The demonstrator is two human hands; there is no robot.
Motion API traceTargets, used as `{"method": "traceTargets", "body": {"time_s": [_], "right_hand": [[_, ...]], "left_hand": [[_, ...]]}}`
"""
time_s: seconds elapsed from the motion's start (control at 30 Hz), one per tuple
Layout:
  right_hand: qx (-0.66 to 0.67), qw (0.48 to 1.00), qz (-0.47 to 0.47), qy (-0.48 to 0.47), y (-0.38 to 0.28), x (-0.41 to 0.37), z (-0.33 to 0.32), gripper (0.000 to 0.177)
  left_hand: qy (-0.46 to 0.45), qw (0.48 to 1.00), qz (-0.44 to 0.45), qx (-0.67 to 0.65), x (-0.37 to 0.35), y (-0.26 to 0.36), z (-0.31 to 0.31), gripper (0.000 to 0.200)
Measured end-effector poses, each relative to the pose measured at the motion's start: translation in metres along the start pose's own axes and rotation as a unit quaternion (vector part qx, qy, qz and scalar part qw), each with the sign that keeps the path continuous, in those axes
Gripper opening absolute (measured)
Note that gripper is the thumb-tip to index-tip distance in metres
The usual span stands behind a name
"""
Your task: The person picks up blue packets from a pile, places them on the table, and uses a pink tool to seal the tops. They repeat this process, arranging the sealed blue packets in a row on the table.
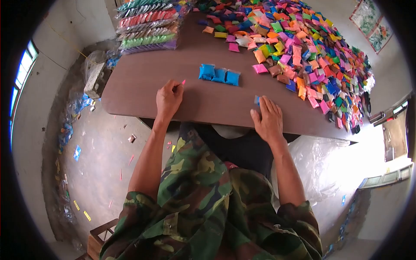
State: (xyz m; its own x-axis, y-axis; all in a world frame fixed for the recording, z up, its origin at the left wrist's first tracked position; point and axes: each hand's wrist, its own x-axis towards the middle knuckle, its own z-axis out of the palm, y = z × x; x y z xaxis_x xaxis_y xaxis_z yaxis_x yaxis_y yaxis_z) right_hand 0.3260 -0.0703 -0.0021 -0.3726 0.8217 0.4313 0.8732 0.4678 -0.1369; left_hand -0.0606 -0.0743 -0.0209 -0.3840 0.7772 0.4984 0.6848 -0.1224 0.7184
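My left hand is closed in a pinch above the table's near part. A small pink pointed piece sticks out from its fingertips; its kind does not show. My right hand lies palm down near the front edge, with fingers stretched out and thumb apart. Under its fingertips a small blue packet shows in part; the rest is hidden. Between and beyond my hands, several bright blue packets in clear film lie side by side in a short row, the left one overlapping its neighbour.
A large heap of small coloured packets covers the brown table's right and far side. Stacked bags of sorted packets stand at the back left. A concrete block is left of the table. Clear plastic sheeting lies at the lower right.
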Motion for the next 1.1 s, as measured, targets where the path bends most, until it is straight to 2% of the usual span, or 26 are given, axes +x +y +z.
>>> {"method": "traceTargets", "body": {"time_s": [0.03,0.13,0.23,0.43,0.53,0.63,0.73,1.03,1.1], "right_hand": [[0.031,0.999,0.015,-0.031,0.001,0.014,-0.007,0.06],[0.017,1.0,0.0,-0.025,0.001,0.01,-0.002,0.058],[-0.027,0.998,-0.04,0.042,-0.013,-0.029,0.004,0.057],[-0.004,1.0,0.019,-0.016,-0.004,0.013,-0.001,0.059],[-0.008,0.999,0.014,-0.046,-0.007,0.006,-0.017,0.058],[-0.056,0.998,-0.015,0.025,-0.001,-0.005,-0.025,0.056],[-0.036,0.994,-0.101,0.033,0.013,-0.013,-0.025,0.054],[-0.001,0.999,-0.019,-0.038,0.011,0.009,-0.015,0.052],[-0.027,0.999,-0.044,-0.002,0.002,-0.008,-0.015,0.054]], "left_hand": [[0.005,1.0,0.0,0.001,0.0,0.0,0.001,0.015],[0.016,1.0,0.009,0.009,0.001,-0.003,0.003,0.015],[0.019,1.0,0.015,0.017,-0.004,-0.006,0.004,0.016],[0.011,1.0,0.008,0.018,-0.001,-0.007,0.002,0.017],[0.008,1.0,0.0,0.007,0.0,-0.006,0.004,0.016],[0.006,1.0,0.009,0.004,-0.003,-0.004,0.002,0.015],[0.007,1.0,0.008,0.005,-0.001,0.0,0.001,0.014],[0.003,1.0,0.005,0.023,-0.002,0.004,0.0,0.015],[0.0,1.0,0.011,0.022,0.0,0.003,0.0,0.015]]}}
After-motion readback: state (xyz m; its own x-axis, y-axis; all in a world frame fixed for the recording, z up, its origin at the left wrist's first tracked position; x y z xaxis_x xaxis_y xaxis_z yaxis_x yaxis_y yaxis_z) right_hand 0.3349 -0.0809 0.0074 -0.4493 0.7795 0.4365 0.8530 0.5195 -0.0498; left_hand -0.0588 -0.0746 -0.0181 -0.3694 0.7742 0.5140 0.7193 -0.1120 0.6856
